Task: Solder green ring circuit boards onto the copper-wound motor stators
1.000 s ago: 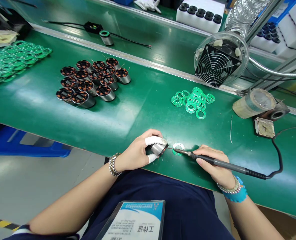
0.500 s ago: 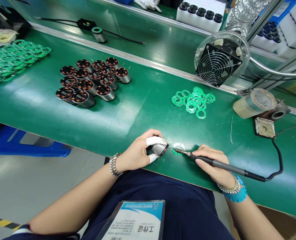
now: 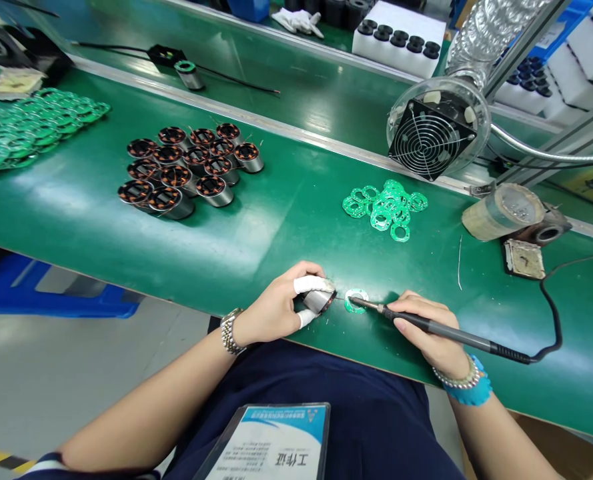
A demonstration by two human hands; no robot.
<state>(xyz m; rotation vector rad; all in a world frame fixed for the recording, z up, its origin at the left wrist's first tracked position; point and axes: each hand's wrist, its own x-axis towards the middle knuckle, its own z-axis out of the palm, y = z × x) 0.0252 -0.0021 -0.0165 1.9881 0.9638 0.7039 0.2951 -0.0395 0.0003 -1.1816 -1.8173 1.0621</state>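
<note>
1. The green workbench (image 3: 286,247) carries the work; the lone green ring (image 3: 360,292) lies near its front edge and serves as landmark.
2. The cluster of copper-wound cores (image 3: 195,159) stands beyond the ring and well to its left.
3. The fan (image 3: 426,143) sits beyond the ring, to its right; working within its reach would probably help with fumes.
4. The soldering iron (image 3: 469,339) slants in from the ring's right, its tip at the ring. The right hand (image 3: 443,353) grips it narrowly, pen-like; a light, steady hold would suit so fine a point.
5. The loose pile of green rings (image 3: 393,203) lies beyond the ring, slightly right.
6. The held core (image 3: 317,301) is just left of the ring, tilted. The left hand (image 3: 273,310) spans it between white-covered fingers; keeping it still would spare the joint.
7. The ring itself lies on the bench, neither hand seen pressing it, so the iron's tip should not push it sideways.
8. The thin lead (image 3: 340,298) runs from core towards ring; whether they touch is too small to tell. It should stay slack.
</note>
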